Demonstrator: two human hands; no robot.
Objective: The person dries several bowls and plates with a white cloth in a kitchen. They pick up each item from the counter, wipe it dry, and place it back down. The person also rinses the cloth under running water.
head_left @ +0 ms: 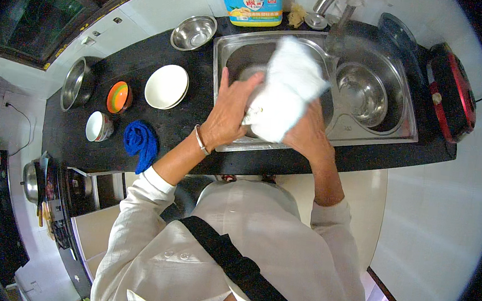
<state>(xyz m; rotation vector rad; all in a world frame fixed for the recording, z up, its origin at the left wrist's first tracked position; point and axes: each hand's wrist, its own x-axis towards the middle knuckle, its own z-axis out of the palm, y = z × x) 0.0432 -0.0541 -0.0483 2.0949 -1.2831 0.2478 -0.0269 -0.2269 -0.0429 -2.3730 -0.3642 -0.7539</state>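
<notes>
A white cloth (289, 91), blurred by motion, hangs bunched over the left basin of the steel sink (334, 138). My right hand (311, 136) grips its lower right side, and the cloth covers those fingers. On the other side, my left hand (228, 112) is at the cloth's left edge. Its visible fingers are spread, one pointing up and one toward the cloth; the rest are hidden. A bracelet (201, 140) circles my left wrist. Behind the cloth, the inside of the left basin is partly hidden.
A steel bowl (362, 92) sits in the right basin. Left of the sink are white plates (166, 86), an orange bowl (119, 97), white bowls (98, 126), a blue cloth (140, 141) and steel bowls (194, 32). A yellow jug (248, 2) stands behind; a red-black appliance (451, 91) leans right.
</notes>
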